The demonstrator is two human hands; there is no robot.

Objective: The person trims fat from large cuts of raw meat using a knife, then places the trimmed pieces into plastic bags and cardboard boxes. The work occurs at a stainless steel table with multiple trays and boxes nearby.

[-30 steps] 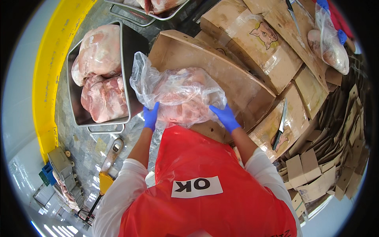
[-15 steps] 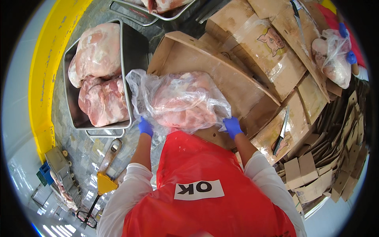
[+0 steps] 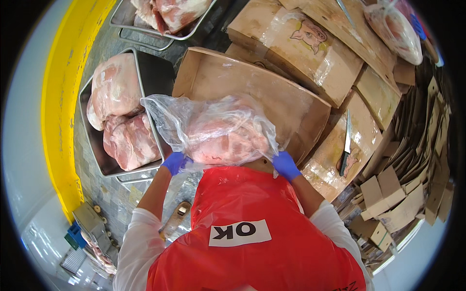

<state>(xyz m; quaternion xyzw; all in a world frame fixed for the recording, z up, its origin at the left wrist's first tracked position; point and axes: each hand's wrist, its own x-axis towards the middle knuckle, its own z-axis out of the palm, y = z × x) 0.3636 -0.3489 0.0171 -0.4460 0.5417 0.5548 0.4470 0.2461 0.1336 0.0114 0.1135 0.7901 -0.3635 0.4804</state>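
A large cut of raw meat (image 3: pixel 228 138) lies in a clear plastic bag (image 3: pixel 167 114), over the near side of an open cardboard box (image 3: pixel 301 104). Gloved in blue, my left hand (image 3: pixel 176 162) is closed on the bag's near left edge. On the other side my right hand (image 3: pixel 285 165) grips the bag's near right corner, stretching the film. The bag's loose end spreads toward a metal tub (image 3: pixel 141 87) on the left. Two bare pieces of meat (image 3: pixel 116 80) sit in that tub.
A second metal tub (image 3: pixel 182 34) with meat stands at the far left. Closed cardboard boxes (image 3: pixel 286 36) lie to the right, with a knife (image 3: pixel 346 145) on one. Flattened cardboard (image 3: pixel 417 145) is stacked at far right. A co-worker's blue-gloved hand (image 3: pixel 417 26) is by another bagged piece.
The view has shifted, so the tubs and boxes sit differently in it. Both my hands keep hold of the bag, and its loose left end has shifted lower and bunched.
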